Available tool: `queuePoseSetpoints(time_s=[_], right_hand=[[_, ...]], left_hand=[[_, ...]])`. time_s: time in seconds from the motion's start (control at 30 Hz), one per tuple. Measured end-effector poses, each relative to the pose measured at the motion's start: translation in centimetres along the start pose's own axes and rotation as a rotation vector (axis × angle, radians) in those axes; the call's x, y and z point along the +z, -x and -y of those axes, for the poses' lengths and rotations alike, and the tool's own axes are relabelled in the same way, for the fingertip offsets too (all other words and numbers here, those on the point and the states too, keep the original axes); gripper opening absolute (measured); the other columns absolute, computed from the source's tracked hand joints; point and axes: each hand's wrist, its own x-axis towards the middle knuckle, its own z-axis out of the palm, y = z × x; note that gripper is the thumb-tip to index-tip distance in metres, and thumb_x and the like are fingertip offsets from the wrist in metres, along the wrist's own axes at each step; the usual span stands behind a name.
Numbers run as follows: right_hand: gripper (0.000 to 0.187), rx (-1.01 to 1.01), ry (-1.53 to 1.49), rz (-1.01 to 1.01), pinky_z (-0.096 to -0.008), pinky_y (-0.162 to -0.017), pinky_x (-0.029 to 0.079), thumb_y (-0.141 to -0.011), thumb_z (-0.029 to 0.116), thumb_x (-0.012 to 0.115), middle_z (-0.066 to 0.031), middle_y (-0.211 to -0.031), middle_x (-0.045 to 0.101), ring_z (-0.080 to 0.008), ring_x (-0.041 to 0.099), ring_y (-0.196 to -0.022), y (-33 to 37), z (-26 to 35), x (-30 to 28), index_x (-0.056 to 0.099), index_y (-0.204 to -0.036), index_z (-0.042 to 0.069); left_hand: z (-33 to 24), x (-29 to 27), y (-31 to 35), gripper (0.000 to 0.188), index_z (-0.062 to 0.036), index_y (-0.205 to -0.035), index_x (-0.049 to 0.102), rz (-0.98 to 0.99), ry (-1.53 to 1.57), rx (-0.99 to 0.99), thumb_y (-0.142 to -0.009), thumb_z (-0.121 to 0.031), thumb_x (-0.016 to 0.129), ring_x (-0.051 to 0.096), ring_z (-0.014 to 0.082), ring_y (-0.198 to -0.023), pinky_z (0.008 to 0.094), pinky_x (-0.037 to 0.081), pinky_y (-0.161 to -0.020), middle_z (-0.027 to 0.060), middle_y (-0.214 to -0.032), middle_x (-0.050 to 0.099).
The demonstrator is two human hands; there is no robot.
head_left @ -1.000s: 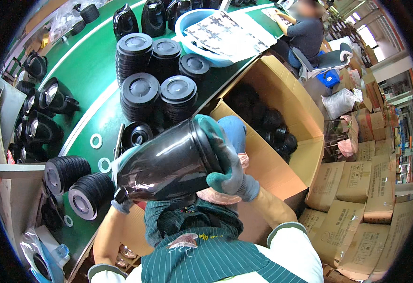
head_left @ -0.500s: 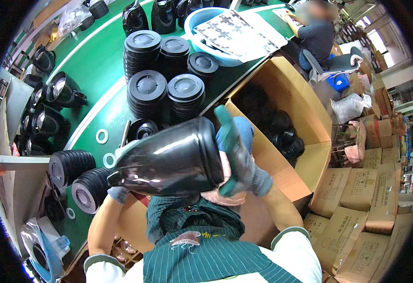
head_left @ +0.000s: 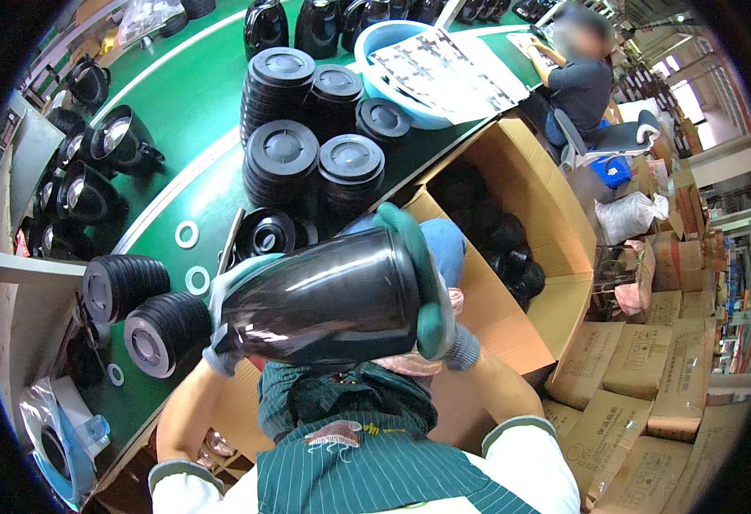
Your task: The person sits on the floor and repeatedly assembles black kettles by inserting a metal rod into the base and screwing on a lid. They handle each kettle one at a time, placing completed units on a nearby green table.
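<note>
A glossy black jug shell point(head_left: 324, 295) lies on its side in front of my apron, its narrower end to the left. My left hand point(head_left: 223, 295), in a grey glove with a pale green coating, holds that left end; most of its fingers are hidden by the shell. Over the wide right end my right hand point(head_left: 428, 278) is cupped, its green-coated fingers curled against the rim. Just beyond the shell, a round black part with concentric rings point(head_left: 271, 233) rests on the green table point(head_left: 178, 184).
Stacks of black lids point(head_left: 281, 154) stand beyond the shell; more lid stacks point(head_left: 165, 334) lie to the left. White rings point(head_left: 196, 279) dot the table. An open carton point(head_left: 564, 206) holding black parts is at right. Behind it, a person point(head_left: 577, 86) sits near a blue basin point(head_left: 375, 38).
My right hand, previously spread beside the shell's wide end, has closed against it. The shell has shifted slightly right, and the whole view has moved a little.
</note>
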Motion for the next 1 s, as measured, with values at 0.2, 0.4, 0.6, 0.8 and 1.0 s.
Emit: queuePoseSetpoints(time_s=[0.2, 0.4, 0.6, 0.8, 1.0], right_hand=[[0.082, 0.01, 0.451, -0.016, -0.0474, -0.122, 0.033, -0.106, 0.047, 0.052, -0.0242, -0.169, 0.021, -0.035, 0.028, -0.154, 1.5, 0.3, -1.1, 0.018, -0.163, -0.001], [0.1, -0.188, 0.238, 0.083, -0.0478, -0.125, 0.018, -0.095, 0.065, 0.056, -0.0257, -0.169, 0.019, -0.0399, 0.024, -0.155, -0.9, 1.3, -0.7, 0.02, -0.164, 0.002], [0.067, 0.285, -0.53, -0.261, -0.0338, -0.128, 0.019, -0.112, 0.04, 0.039, -0.0129, -0.169, 0.026, -0.0177, 0.029, -0.154, 0.7, 1.0, -0.2, 0.022, -0.163, 0.001], [0.063, 0.061, -0.434, -0.222, -0.0328, -0.125, 0.026, -0.111, 0.038, 0.044, -0.0128, -0.162, 0.038, -0.023, 0.038, -0.149, 3.8, -3.0, -3.9, 0.03, -0.161, 0.002], [0.05, 0.245, 0.157, -0.104, -0.0367, -0.111, 0.046, -0.098, 0.025, 0.065, -0.0171, -0.142, 0.06, -0.0275, 0.061, -0.127, 4.7, -1.4, -10.8, 0.058, -0.142, 0.004]], left_hand=[[-3.5, -0.7, -2.1, 0.03, 0.0005, -0.117, 0.073, -0.007, -0.282, 0.344, -0.091, -0.013, 0.07, 0.072, 0.0262, -0.106, 0.046, 0.057, -0.099, 0.015, -0.117, 0.074], [4.3, 0.4, 2.3, 0.035, 0.0009, -0.125, 0.068, -0.071, 0.615, -0.354, -0.091, -0.007, 0.071, 0.071, 0.0219, -0.101, 0.0381, 0.06, -0.093, 0.0133, -0.117, 0.073], [-3.5, 0.7, -1.8, 0.032, 0.0064, -0.113, 0.075, -0.112, -0.319, 0.327, -0.082, -0.003, 0.072, 0.076, 0.0213, -0.094, 0.0324, 0.058, -0.09, 0.0153, -0.106, 0.079], [-3.7, 4.2, -0.9, 0.04, 0.0035, -0.12, 0.073, -0.027, -0.324, 0.298, -0.082, -0.007, 0.076, 0.074, 0.0237, -0.1, 0.0338, 0.057, -0.094, 0.0171, -0.113, 0.077], [-0.5, 7.9, 1.6, 0.084, -0.005, -0.145, 0.053, 0.399, -0.46, 0.404, -0.071, -0.026, 0.086, 0.056, 0.0419, -0.131, 0.0505, 0.043, -0.112, 0.0209, -0.146, 0.056]])
